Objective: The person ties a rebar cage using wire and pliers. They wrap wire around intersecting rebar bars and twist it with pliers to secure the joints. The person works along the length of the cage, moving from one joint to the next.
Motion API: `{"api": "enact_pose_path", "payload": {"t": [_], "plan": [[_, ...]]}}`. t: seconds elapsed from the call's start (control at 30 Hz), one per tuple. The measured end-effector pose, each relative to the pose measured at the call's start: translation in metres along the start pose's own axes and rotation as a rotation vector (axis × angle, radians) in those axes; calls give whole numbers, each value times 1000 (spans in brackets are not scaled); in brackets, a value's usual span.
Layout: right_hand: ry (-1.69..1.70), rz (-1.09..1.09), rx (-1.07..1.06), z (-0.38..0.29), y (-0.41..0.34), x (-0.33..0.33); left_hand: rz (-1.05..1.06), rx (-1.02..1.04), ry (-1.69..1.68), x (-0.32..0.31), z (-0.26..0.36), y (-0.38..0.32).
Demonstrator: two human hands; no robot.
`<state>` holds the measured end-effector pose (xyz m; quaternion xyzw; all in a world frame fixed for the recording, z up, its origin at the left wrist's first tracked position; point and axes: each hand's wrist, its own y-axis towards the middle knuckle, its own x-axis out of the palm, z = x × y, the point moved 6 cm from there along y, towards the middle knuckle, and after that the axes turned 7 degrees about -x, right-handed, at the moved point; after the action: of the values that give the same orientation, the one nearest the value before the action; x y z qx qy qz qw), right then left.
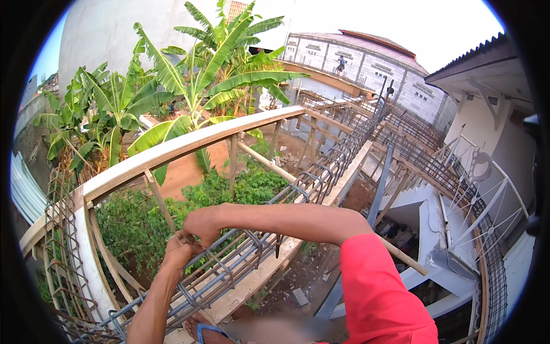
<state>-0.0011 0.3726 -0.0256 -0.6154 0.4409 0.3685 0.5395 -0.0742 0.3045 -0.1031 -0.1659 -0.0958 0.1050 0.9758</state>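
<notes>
A cage of steel reinforcing bars [223, 268] with square stirrups runs diagonally over a wooden formwork board [258, 275]. At the cage's far side my left hand [178, 253] and my right hand [204, 223] meet, fingertips pinched together by a long bar and the corner of a stirrup [212, 258]. What lies between the fingers is too small and hidden to tell. My right arm, in a red sleeve, reaches across above the cage. Below that forearm a dark, slim tool-like object [278, 247] hangs at the bars; its kind is unclear.
My sandalled foot [206, 331] is beside the cage. Wooden props [159, 198] and a bamboo pole [399, 256] support or cross the formwork high above soil and plants. More rebar cages [64, 258] stand left and right. A person [340, 65] is far off near a block wall.
</notes>
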Motion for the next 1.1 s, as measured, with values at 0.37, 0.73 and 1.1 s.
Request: {"api": "enact_pose_path", "payload": {"t": [0.37,0.73,1.1], "plan": [[-284,-1,-125,-5,-13,-7,1,-43,13,2,3,-3],[-240,-24,-157,2,-11,-8,26,-30,44,-1,2,-3],[417,-90,248,16,10,10,52,14,106,-1,0,-2]]}}
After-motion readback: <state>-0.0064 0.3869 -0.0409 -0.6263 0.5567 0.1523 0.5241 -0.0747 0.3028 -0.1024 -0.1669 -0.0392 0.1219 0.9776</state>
